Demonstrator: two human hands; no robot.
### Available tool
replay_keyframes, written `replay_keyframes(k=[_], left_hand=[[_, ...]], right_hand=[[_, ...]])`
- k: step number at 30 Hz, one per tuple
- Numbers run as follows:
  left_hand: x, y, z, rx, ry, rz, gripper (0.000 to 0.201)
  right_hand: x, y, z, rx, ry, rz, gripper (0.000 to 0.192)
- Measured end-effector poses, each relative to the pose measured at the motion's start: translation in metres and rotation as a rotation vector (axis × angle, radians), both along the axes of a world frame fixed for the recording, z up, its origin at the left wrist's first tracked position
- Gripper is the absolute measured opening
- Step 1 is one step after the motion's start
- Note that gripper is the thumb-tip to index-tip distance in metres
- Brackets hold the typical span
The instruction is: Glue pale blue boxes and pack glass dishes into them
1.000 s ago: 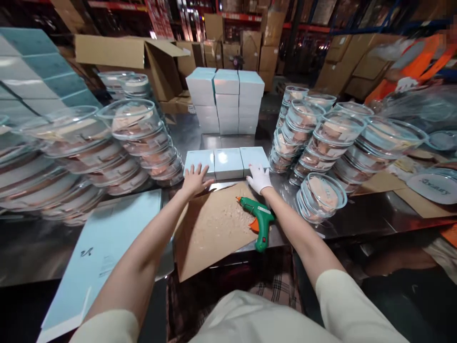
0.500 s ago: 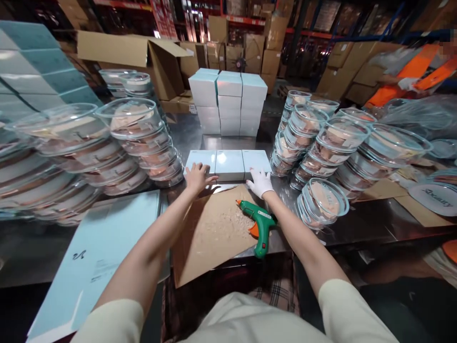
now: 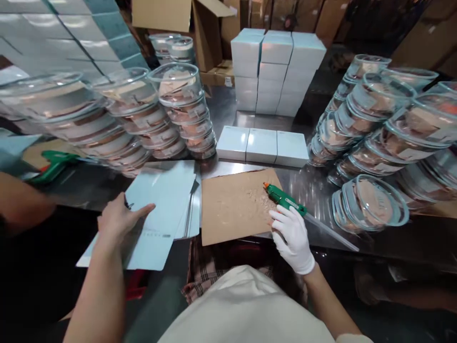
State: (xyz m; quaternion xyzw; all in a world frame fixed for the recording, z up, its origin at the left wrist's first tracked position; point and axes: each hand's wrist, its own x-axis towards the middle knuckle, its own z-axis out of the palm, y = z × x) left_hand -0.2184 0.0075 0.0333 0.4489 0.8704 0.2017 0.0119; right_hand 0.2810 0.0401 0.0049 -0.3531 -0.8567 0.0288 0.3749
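My bare left hand (image 3: 119,216) grips the left side of a light-blue card sheet (image 3: 162,195), its thumb lying across the top face. That sheet sits askew over a pile of similar sheets (image 3: 193,214). In a white glove, my right hand (image 3: 293,238) is closed around the handle of a green glue gun (image 3: 285,199), covering most of the handle. The gun's orange nozzle points away to the left, and a translucent glue stick (image 3: 332,232) sticks out of its back. Beneath the gun's front lies a brown cardboard sheet (image 3: 232,205) spotted with glue.
Three pale-blue boxes (image 3: 262,145) stand in a row beyond the cardboard, with a taller box stack (image 3: 276,71) behind. Clear round tubs (image 3: 193,109) rise in stacks at left, and more tubs (image 3: 371,202) at right. Another person's arm (image 3: 21,205) and a second green glue gun (image 3: 53,164) are at far left.
Both hands have left the row of boxes. My left hand has moved down-left onto the card sheet, which is now askew; my right has taken hold of the glue gun. The view has turned left and down.
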Motion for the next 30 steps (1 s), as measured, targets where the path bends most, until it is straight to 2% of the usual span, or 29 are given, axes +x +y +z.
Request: replay_keyframes(k=[2, 3, 4, 6, 7, 8, 9, 10, 12, 14, 16, 18, 20, 22, 23, 25, 27, 28, 30], left_hand=[[0.027, -0.018, 0.024, 0.031, 0.031, 0.181, 0.079], [0.047, -0.027, 0.036, 0.120, 0.062, 0.205, 0.079], [0.069, -0.036, 0.047, 0.211, 0.097, 0.122, 0.074], [0.116, -0.050, 0.056, 0.366, 0.108, -0.195, 0.058], [0.138, -0.054, 0.054, 0.362, 0.045, -0.438, 0.045], [0.157, -0.058, 0.048, 0.354, -0.017, -0.626, 0.035], [0.173, -0.060, 0.040, 0.377, -0.064, -0.734, 0.029], [0.185, -0.062, 0.029, 0.406, -0.100, -0.784, 0.025], [0.201, -0.065, 0.009, 0.475, -0.143, -0.761, 0.022], [0.207, -0.069, -0.007, 0.517, -0.163, -0.749, 0.018], [0.207, -0.073, -0.016, 0.538, -0.158, -0.784, 0.018], [0.203, -0.076, -0.021, 0.558, -0.139, -0.781, 0.027], [0.197, -0.076, -0.024, 0.546, -0.121, -0.782, 0.038], [0.191, -0.076, -0.029, 0.489, -0.097, -0.870, 0.045], [0.189, -0.076, -0.033, 0.439, -0.085, -0.944, 0.051], [0.188, -0.080, -0.040, 0.317, -0.065, -1.063, 0.081], [0.188, -0.086, -0.047, 0.188, -0.071, -1.110, 0.113], [0.187, -0.089, -0.049, 0.128, -0.096, -1.124, 0.117], [0.182, -0.097, -0.051, 0.022, -0.207, -1.176, 0.101]], right_hand=[[-0.014, -0.002, 0.004, 0.002, 0.033, 0.004, 0.037], [-0.020, -0.002, 0.010, 0.009, 0.056, 0.013, 0.043], [-0.027, -0.003, 0.017, 0.017, 0.081, 0.024, 0.048], [-0.039, -0.003, 0.033, 0.024, 0.110, 0.042, 0.053], [-0.044, -0.004, 0.040, 0.016, 0.109, 0.033, 0.051], [-0.049, -0.005, 0.046, 0.001, 0.103, 0.009, 0.048], [-0.053, -0.006, 0.051, -0.013, 0.095, -0.037, 0.043], [-0.055, -0.007, 0.053, -0.022, 0.084, -0.100, 0.037], [-0.053, -0.011, 0.052, -0.019, 0.039, -0.187, 0.026], [-0.046, -0.015, 0.047, -0.051, -0.008, -0.149, 0.022], [-0.035, -0.019, 0.042, -0.203, 0.014, -0.032, 0.023], [-0.027, -0.020, 0.040, -0.511, 0.090, 0.107, 0.031], [-0.022, -0.017, 0.039, -0.930, 0.138, 0.330, 0.046], [-0.021, -0.012, 0.037, -1.313, 0.146, 0.577, 0.063], [-0.022, -0.010, 0.034, -1.442, 0.149, 0.658, 0.069], [-0.022, -0.008, 0.026, -1.564, 0.161, 0.716, 0.075], [-0.020, -0.009, 0.018, -1.585, 0.194, 0.708, 0.078], [-0.016, -0.011, 0.015, -1.587, 0.213, 0.696, 0.081], [-0.003, -0.019, 0.010, -1.561, 0.248, 0.598, 0.083]])
